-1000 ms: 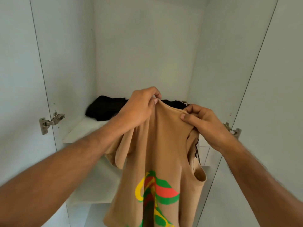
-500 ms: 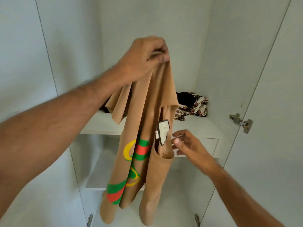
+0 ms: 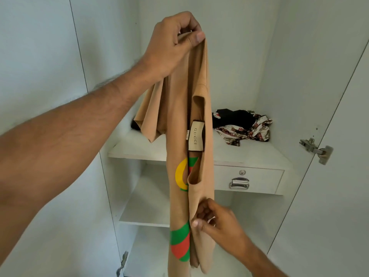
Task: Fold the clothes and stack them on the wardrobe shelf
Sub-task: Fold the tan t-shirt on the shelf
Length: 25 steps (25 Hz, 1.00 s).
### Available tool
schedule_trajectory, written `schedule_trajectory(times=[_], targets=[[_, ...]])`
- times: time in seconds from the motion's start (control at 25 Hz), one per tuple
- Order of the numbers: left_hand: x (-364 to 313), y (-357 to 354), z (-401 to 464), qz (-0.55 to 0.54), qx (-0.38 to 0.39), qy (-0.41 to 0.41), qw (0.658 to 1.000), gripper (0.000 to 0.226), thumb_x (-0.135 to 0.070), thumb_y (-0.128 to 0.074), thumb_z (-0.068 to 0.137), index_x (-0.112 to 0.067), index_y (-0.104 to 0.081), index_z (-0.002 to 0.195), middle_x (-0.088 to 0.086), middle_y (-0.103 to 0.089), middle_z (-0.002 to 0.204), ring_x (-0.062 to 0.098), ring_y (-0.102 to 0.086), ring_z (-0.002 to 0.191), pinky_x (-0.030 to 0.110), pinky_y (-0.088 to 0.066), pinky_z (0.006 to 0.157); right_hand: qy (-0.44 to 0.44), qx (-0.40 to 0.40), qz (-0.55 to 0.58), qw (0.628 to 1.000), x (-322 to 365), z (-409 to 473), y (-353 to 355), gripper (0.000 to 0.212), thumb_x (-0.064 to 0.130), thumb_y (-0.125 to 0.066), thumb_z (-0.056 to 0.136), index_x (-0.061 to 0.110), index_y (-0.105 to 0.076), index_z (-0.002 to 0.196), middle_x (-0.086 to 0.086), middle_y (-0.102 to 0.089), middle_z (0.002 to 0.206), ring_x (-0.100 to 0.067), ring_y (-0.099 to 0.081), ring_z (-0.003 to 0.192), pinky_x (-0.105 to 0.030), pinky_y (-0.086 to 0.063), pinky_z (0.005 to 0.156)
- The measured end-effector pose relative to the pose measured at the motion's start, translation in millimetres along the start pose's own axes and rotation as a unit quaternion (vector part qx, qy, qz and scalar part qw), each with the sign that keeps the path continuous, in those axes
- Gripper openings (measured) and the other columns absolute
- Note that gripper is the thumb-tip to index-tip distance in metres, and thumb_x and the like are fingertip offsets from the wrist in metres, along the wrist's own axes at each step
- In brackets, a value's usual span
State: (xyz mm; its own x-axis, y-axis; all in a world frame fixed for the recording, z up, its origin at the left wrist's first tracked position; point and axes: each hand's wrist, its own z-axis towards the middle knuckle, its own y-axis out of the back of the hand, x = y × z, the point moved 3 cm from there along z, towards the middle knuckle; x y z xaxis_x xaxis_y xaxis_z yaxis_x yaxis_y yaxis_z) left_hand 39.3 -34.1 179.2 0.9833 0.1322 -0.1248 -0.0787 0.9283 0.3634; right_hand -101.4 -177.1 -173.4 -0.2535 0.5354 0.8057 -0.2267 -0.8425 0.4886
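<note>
**A:** Your left hand [image 3: 175, 40] is up high in front of the open wardrobe, thumb and curled fingers pinching the top edge of the tan T-shirt [image 3: 179, 108]. Do you see how the shirt hangs from it?

**B:** You have it dangling full length, bunched into a narrow column. 1 sleeve [image 3: 148, 116] flares out to the left, in front of the upper shelf [image 3: 257, 154]. The neck label [image 3: 196, 135] faces you about halfway down, and a yellow, green and red print [image 3: 182, 202] shows on the left side below it.

**A:** And your right hand [image 3: 214, 220]?

**B:** You hold it low and near, at the shirt's right edge. Your thumb and fingers are bent and pinch a fold of the tan cloth there.

**A:** So both your hands grip the same garment, 1 at the top, 1 lower down.

**B:** Yes, and it hangs in the air, touching no shelf.

**A:** What lies behind it?

**B:** On the far right of the upper shelf you have a crumpled heap: a black garment [image 3: 236, 116] with a patterned white and red cloth [image 3: 249, 130] beside and under it. A bit of dark fabric [image 3: 134, 124] peeks out behind the sleeve at the left. Under the shelf, to the right, sits a white drawer [image 3: 265, 180] with a lock and a metal handle [image 3: 239, 183]. A lower shelf [image 3: 147, 208] shows farther down on the left.
</note>
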Motion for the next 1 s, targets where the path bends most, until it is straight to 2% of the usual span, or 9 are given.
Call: schedule_trajectory(times=[0.08, 0.16, 0.28, 0.4, 0.52, 0.6, 0.76, 0.88, 1.0], targets=[[-3.5, 0.4, 2.8, -0.005, -0.006, -0.004, 1.0, 0.027, -0.023, -0.058, 0.097, 0.002, -0.066, 0.101, 0.002, -0.064, 0.092, 0.008, -0.058, 0.09, 0.023, -0.047, 0.085, 0.001, -0.016, -0.029, 0.999, 2.8, -2.8, -4.9, 0.043, 0.062, -0.084, 0.066, 0.034, -0.063, 0.091, 0.012, -0.07, 0.088, -0.011, -0.066, 0.08, -0.022, -0.051, 0.064], [-6.0, 0.7, 4.5, 0.0, -0.003, -0.009, 1.0, 0.026, -0.023, -0.058, 0.096, 0.001, -0.066, 0.101, 0.001, -0.063, 0.092, 0.007, -0.058, 0.089, 0.021, -0.046, 0.084, 0.016, -0.019, -0.044, 0.999, 9.3, -2.0, -8.9, 0.033, 0.057, -0.081, 0.071, 0.039, -0.061, 0.089, 0.016, -0.068, 0.088, -0.01, -0.066, 0.08, -0.021, -0.05, 0.063], [4.0, 8.1, 3.0, 0.012, 0.017, 0.004, 1.0, 0.027, -0.026, -0.059, 0.095, 0.0, -0.066, 0.1, -0.002, -0.064, 0.092, 0.005, -0.058, 0.089, 0.019, -0.044, 0.086, 0.001, -0.007, -0.034, 0.999, 10.5, 6.3, 1.2, 0.019, 0.032, -0.07, 0.08, 0.048, -0.06, 0.085, 0.021, -0.066, 0.08, -0.005, -0.063, 0.069, -0.019, -0.047, 0.057], [39.9, 28.9, -11.4, 0.026, 0.065, 0.058, 0.996, 0.022, -0.025, -0.061, 0.094, -0.004, -0.067, 0.098, 0.003, -0.064, 0.091, 0.01, -0.057, 0.087, 0.024, -0.043, 0.083, -0.064, -0.023, 0.007, 0.998, 4.6, 20.5, 58.1, 0.026, -0.002, -0.062, 0.089, 0.024, -0.06, 0.088, 0.003, -0.067, 0.076, -0.013, -0.061, 0.063, -0.041, -0.056, 0.053], [91.6, 58.2, -45.5, 0.071, 0.109, 0.147, 0.981, 0.016, -0.022, -0.062, 0.095, -0.007, -0.066, 0.095, 0.007, -0.063, 0.088, 0.016, -0.054, 0.083, 0.03, -0.04, 0.077, -0.091, -0.122, -0.044, 0.987, 25.7, 50.1, 155.6, 0.02, -0.005, -0.054, 0.097, 0.014, -0.056, 0.092, -0.011, -0.067, 0.074, -0.024, -0.068, 0.065, -0.059, -0.06, 0.067], [122.0, 76.7, -71.7, 0.094, 0.108, 0.209, 0.967, 0.017, -0.024, -0.06, 0.097, -0.008, -0.066, 0.097, 0.01, -0.065, 0.092, 0.018, -0.056, 0.086, 0.032, -0.041, 0.079, -0.065, -0.179, -0.103, 0.976, 59.0, 72.9, 208.5, 0.019, 0.007, -0.055, 0.1, 0.024, -0.056, 0.091, -0.011, -0.068, 0.077, -0.03, -0.071, 0.066, -0.054, -0.062, 0.071], [159.3, 91.8, -110.4, 0.089, 0.107, 0.331, 0.933, 0.018, -0.023, -0.058, 0.098, -0.007, -0.066, 0.102, 0.012, -0.065, 0.101, 0.022, -0.056, 0.095, 0.038, -0.045, 0.087, 0.011, -0.178, -0.324, 0.929, 127.0, 107.2, 256.2, 0.007, 0.031, -0.059, 0.099, 0.033, -0.056, 0.092, 0.0, -0.071, 0.077, -0.008, -0.067, 0.049, -0.02, -0.048, 0.058], [163.4, 87.7, -121.3, 0.024, 0.079, 0.383, 0.92, 0.02, -0.02, -0.055, 0.1, -0.003, -0.063, 0.104, 0.013, -0.062, 0.1, 0.025, -0.055, 0.094, 0.047, -0.048, 0.091, 0.029, -0.196, -0.355, 0.914, 157.1, 120.0, 270.2, 0.003, 0.032, -0.06, 0.098, 0.031, -0.062, 0.097, 0.004, -0.069, 0.085, -0.005, -0.065, 0.048, -0.021, -0.046, 0.064], [158.9, 77.4, -120.6, -0.007, 0.008, 0.384, 0.923, 0.021, -0.021, -0.051, 0.101, -0.003, -0.061, 0.108, 0.014, -0.059, 0.101, 0.024, -0.053, 0.093, 0.039, -0.045, 0.082, 0.021, -0.186, -0.394, 0.9, 157.8, 123.0, 278.1, 0.007, 0.029, -0.061, 0.098, 0.026, -0.066, 0.099, -0.002, -0.07, 0.092, -0.002, -0.064, 0.047, -0.015, -0.044, 0.065]])
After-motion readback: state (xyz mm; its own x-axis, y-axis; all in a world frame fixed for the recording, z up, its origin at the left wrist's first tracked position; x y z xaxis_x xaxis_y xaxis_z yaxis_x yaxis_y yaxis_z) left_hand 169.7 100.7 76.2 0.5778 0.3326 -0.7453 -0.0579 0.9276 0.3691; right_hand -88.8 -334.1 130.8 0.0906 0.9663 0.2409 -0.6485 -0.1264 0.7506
